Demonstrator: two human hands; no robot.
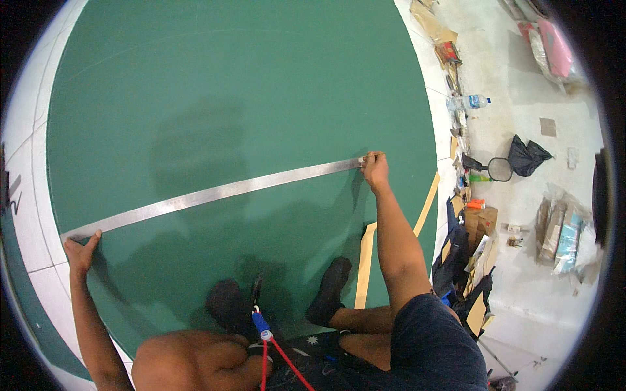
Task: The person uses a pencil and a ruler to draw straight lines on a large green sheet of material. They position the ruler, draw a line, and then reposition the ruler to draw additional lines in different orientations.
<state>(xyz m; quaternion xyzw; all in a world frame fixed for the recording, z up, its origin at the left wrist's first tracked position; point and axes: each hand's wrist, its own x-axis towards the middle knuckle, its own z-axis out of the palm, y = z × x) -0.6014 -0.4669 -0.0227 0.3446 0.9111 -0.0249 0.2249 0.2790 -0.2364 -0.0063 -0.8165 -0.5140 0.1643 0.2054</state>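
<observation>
A long metal ruler [225, 191] lies across the green sheet [280, 85], slanting up from left to right. My left hand [81, 254] holds its left end near the sheet's edge, with thumb and finger set apart along the lower side. At the opposite end, my right hand [375, 172] pinches the ruler with its fingers closed. A small brownish bit shows at those right fingertips, too small to make out. Both arms are stretched wide, and my feet in dark socks [330, 290] rest on the sheet between them.
Two pale strips, one by my right foot [366, 267] and one beyond my right forearm [427, 205], lie on the sheet. Along the right wall are a plastic bottle [468, 102], a cardboard box [481, 223] and mixed scraps. A red cord [291, 365] with a blue clip hangs before me.
</observation>
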